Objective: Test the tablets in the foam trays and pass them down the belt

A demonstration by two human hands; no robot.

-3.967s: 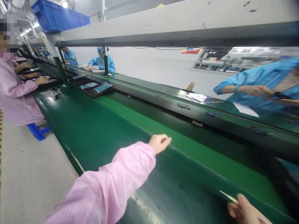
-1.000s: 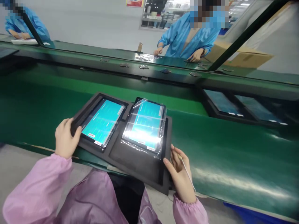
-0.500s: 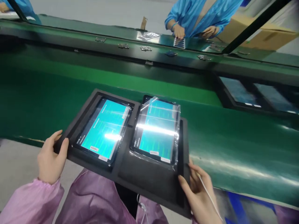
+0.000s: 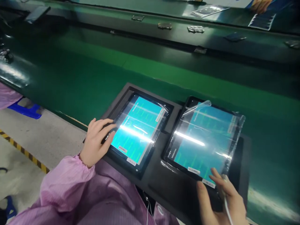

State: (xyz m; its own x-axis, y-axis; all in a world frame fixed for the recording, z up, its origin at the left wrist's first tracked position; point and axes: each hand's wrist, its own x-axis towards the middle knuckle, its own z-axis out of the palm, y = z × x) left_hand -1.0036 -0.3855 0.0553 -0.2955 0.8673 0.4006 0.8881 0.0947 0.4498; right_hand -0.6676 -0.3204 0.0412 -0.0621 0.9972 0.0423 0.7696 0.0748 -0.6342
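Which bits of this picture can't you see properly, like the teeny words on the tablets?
All in the head view:
Words on the left tablet: too small, with glare.
Words on the right tablet: too small, under shiny clear film.
End of the white stick in the right hand: cut off by the bottom edge.
Rest of the co-worker beyond the hand: mostly cut off by the top edge.

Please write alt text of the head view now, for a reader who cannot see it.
A left tablet and a right tablet, both lit, lie on a dark tray at a green bench. The left hand is at the left tablet's edge; the right hand, with a white tool, is near the right tablet's lower corner. Loose clear film covers the right tablet.
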